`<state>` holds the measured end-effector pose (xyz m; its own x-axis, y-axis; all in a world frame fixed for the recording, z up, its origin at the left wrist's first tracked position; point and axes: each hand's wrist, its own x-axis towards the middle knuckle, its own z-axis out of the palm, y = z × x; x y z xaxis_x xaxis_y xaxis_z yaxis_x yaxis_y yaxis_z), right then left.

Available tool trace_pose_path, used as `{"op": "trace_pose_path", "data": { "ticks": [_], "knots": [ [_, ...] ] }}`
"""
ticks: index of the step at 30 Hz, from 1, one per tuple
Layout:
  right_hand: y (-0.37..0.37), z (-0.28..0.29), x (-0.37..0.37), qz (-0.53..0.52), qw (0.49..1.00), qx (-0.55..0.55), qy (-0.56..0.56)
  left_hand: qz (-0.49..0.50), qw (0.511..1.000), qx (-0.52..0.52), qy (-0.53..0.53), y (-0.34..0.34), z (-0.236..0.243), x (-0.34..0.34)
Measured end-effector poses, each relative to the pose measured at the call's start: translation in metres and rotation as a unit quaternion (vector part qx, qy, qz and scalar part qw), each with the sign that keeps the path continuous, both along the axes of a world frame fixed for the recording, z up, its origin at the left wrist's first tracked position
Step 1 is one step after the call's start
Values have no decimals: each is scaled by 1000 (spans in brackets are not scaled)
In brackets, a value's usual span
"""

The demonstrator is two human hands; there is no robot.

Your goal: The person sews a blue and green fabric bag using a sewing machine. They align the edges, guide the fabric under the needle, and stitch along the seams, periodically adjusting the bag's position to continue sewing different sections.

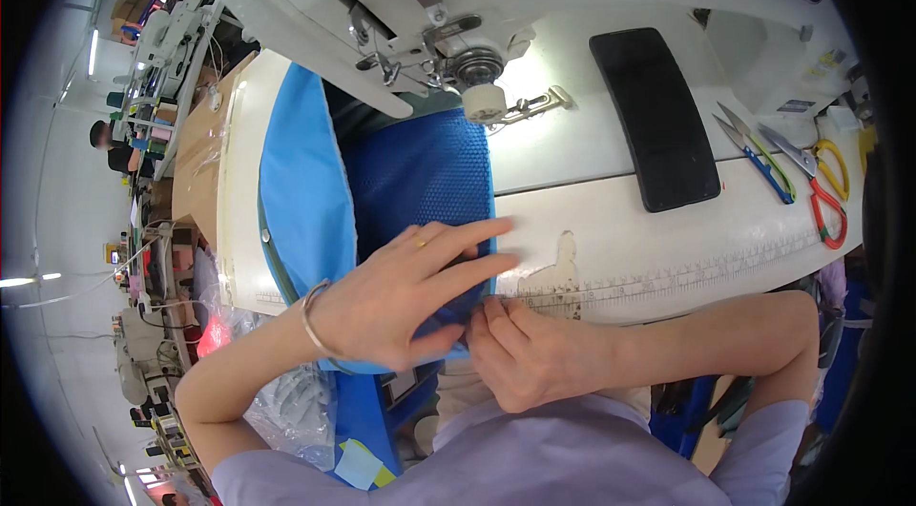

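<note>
A piece of blue mesh fabric (415, 172) with a light-blue panel (303, 182) beside it lies on the sewing machine bed, its far end near the needle area. My left hand (405, 291) is over the near part of the mesh, fingers spread and pointing right past the fabric's right edge. A ring and a bangle are on that hand and wrist. At the near right corner of the fabric, my right hand (534, 353) has its fingers pinched together on the edge. Its fingertips partly hide the held part.
Above the fabric hangs the white sewing machine head (315, 10). A black phone (656, 120), thread snips (759, 158) and red-and-yellow-handled scissors (811, 172) lie to the right. Along the table's near edge runs a ruler strip (668, 285). Clear plastic bags (291, 401) sit at lower left.
</note>
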<state>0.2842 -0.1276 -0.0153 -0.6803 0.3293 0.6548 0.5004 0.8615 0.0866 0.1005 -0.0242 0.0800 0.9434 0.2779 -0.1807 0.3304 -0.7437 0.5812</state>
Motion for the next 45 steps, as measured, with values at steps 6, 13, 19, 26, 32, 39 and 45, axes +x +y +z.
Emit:
{"op": "trace_pose_path", "data": {
  "ticks": [6, 13, 19, 26, 32, 39, 45],
  "knots": [
    [6, 12, 3, 21, 999, 23, -41, 43, 971, 235, 15, -20, -12, -24],
    [2, 7, -1, -18, 999, -22, -16, 90, 971, 203, -84, -7, -18, -35],
    [6, 10, 3, 0, 999, -18, -33, 91, 967, 235, -28, -18, -26, -27],
    [9, 15, 8, 24, 998, -42, -46, 70, 961, 249, -99, -15, -40, -24],
    [13, 23, 15, 28, 995, -70, -72, 69, 974, 202, -76, -13, -36, -18],
    [28, 18, 20, 30, 995, -79, -57, 56, 973, 206, -90, 9, -39, -11],
    [55, 16, 23, 19, 995, -91, -38, 46, 973, 209, -86, 39, -38, -2]
  ]
}}
